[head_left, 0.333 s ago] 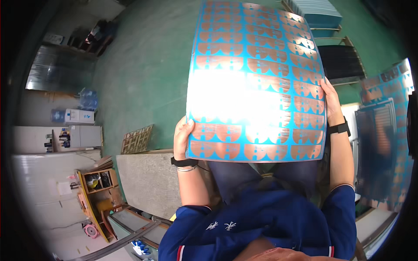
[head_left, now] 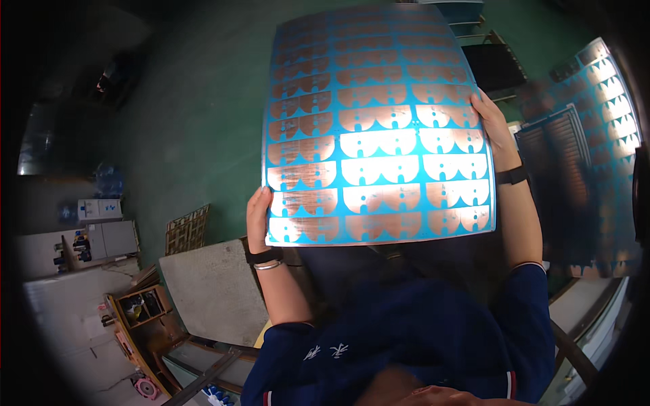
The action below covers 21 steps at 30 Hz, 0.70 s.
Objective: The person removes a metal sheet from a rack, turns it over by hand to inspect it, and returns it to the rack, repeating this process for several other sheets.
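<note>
Navy sleeves frame the bottom of the view, and from them both forearms rise to one large sheet. The left hand (head_left: 257, 215) pinches the panel's lower left edge, fingers curled onto its rim, a dark wristband and a thin bracelet just below. The right hand (head_left: 493, 125) clasps the right edge higher up, thumb on the face and fingers behind, a black watch on that wrist.

As a judgement, the work stands mid-way: the copper-patterned panel (head_left: 379, 128) is already lifted clear of any surface and held up in front of the person, tilted with its far end away — so picking up is done, while looking it over and setting it down somewhere are left.

The panel is thin, rigid enough to hold flat, with a bright blue ground and rows of copper-coloured, scalloped shapes repeated in a grid. Light glares off the middle rows, washing them almost white; the farther rows look duller and browner. No bend or tear shows.

Beyond it to the right, more blue patterned sheets (head_left: 609, 108) stand near a dark slatted rack (head_left: 562, 176). Left and lower lies a grey slab (head_left: 203, 291) — and past all of it, the green floor (head_left: 189, 122).
</note>
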Motion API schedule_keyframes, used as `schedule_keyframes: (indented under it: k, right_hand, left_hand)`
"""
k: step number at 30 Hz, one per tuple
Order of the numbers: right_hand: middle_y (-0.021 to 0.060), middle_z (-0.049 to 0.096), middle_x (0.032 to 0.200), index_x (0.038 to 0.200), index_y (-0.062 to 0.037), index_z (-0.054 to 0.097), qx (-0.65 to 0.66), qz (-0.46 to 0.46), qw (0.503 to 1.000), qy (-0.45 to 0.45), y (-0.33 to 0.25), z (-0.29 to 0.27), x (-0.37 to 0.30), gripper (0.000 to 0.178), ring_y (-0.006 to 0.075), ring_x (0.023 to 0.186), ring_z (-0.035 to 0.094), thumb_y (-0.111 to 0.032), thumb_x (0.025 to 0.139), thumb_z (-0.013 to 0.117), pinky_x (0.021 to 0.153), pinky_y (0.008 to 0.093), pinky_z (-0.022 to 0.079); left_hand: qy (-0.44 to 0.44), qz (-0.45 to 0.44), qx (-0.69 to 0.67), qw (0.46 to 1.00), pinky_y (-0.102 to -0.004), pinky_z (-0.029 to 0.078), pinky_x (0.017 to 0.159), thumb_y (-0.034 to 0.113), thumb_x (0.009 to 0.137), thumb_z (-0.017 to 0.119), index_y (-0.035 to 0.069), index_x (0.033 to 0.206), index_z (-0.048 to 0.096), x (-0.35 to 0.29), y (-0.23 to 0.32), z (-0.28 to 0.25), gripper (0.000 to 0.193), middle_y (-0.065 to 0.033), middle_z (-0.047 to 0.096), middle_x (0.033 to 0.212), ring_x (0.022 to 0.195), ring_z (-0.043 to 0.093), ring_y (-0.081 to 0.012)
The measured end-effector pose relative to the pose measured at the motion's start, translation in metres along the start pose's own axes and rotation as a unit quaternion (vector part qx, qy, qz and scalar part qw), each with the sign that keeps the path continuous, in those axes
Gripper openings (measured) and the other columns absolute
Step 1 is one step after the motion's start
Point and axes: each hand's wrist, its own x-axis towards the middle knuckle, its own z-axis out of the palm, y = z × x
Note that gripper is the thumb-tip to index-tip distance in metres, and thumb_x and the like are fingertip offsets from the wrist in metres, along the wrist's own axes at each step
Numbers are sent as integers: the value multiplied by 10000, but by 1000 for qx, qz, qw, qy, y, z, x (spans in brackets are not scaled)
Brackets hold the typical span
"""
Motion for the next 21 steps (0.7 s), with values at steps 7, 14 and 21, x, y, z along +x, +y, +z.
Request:
schedule_keyframes:
  k: [7,14,21]
  right_hand:
    - [128,570,1140,1308,26,344,-29,1,1000,5,-6,4,-11,491,145,947,613,-230,921,503,781,238,516]
    - [125,559,1137,1280,25,373,-36,2,999,4,-14,10,-22,423,161,995,574,-199,935,472,858,269,468]
    - [114,510,1212,1323,22,336,-2,-28,1000,-5,-21,17,-33,445,133,1036,529,-162,935,453,860,251,448]
  left_hand:
    - [65,-19,0,998,-188,409,575,266,929,487,19,921,545,-16,1,10,254,14,556,760,649,513,-41]
    - [-35,-27,-58,997,-223,467,628,249,915,499,5,987,534,-23,-1,-3,256,-54,601,858,727,575,-90]
    - [-40,-36,-78,995,-301,487,782,331,928,480,-78,1089,532,-27,3,-7,443,-143,617,1040,901,607,-175]
